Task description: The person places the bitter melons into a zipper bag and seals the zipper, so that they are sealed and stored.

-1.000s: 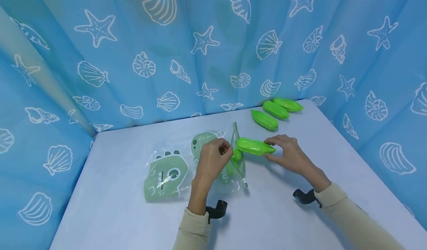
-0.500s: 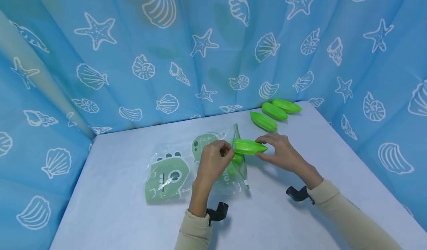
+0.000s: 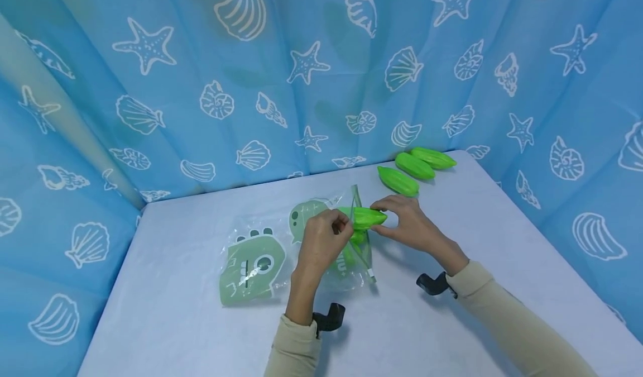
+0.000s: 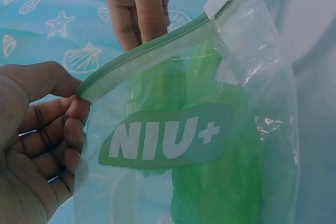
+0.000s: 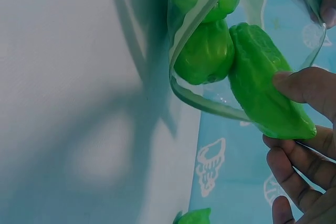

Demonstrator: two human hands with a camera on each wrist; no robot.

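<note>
Head view, both hands: L hand (image 3: 324,240) pinches the rim of a clear, green-printed zip bag (image 4: 184,135) btwn thumb & fingers; R hand (image 3: 412,223) grips a green veg (image 3: 369,218) nr its pointed tip. Veg is part-way into the bag, blunt end past the zip strip (image 4: 137,53), tip outside. Right wrist view shows the mouth gaping, w/ at least one more veg inside (image 5: 205,56) just beside the held one. White slider (image 4: 218,3) sits at the strip's other end from L hand. Three loose veg (image 3: 398,181) lie toward the surface's (image 3: 150,321) far R corner.

Best handling, prob.: hold the L pinch firm so the mouth gapes, feed blunt end 1st & level w/ the opening, & angle it past the veg inside rather than butting it. R fingers should let go only once the tip clears the strip, as ridges could snag there. Bag looks thin & floppy; w/o that pinch, the mouth may well fold in on the load.
</note>
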